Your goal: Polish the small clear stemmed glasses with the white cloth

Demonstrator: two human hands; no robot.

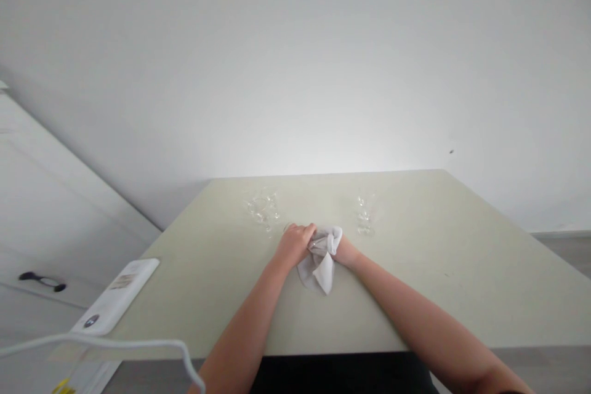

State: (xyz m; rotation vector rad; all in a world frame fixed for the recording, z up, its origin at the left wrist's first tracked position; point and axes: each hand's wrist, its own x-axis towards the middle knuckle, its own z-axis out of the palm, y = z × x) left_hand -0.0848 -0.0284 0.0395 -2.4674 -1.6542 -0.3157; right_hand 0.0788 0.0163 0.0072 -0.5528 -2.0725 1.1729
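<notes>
My left hand [296, 245] is closed around a clear glass, most of it hidden by the fingers; a faint curved rim shows at the hand's far left side. Against it, my right hand [342, 250] grips a white cloth [324, 272], which wraps over its fingers and covers them. The cloth touches the glass between the two hands, and a loose corner hangs down toward me. Farther back on the left stands a group of clear glasses [264, 208]. On the right, beyond my right hand, is more clear stemmed glassware [365, 215].
The pale green table [415, 301] reaches back to a white wall [323, 74]. At its left edge lies a white power strip or flat box [117, 295]. A white cable [133, 341] crosses the lower left. A white cabinet with a dark handle [42, 281] stands at left.
</notes>
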